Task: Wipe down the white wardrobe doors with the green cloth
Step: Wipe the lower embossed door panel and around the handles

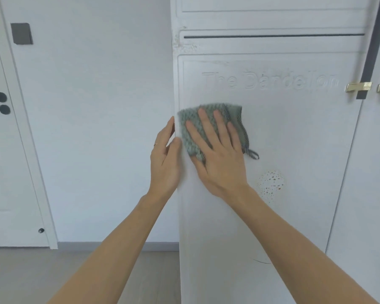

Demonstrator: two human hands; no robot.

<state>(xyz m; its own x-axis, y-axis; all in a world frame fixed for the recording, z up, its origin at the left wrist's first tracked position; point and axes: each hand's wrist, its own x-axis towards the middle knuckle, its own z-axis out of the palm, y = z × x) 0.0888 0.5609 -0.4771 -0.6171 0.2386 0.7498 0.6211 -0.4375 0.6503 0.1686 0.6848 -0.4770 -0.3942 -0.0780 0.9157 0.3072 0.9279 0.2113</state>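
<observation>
The white wardrobe door [294, 150] fills the right half of the view, with raised lettering near its top and a speckled brown mark [271, 183] lower down. The green cloth [235, 119], waffle-textured with a striped loop, lies flat against the door near its left edge. My right hand [217, 154] presses on the cloth with the fingers spread. My left hand [165, 159] grips the door's left edge, thumb on the front face and fingers around the side.
A second wardrobe door [377, 172] stands to the right, with gold handles [358, 87] at the seam. A white room door [7, 161] with a black handle is at far left, beside a white wall and a grey floor [53, 277].
</observation>
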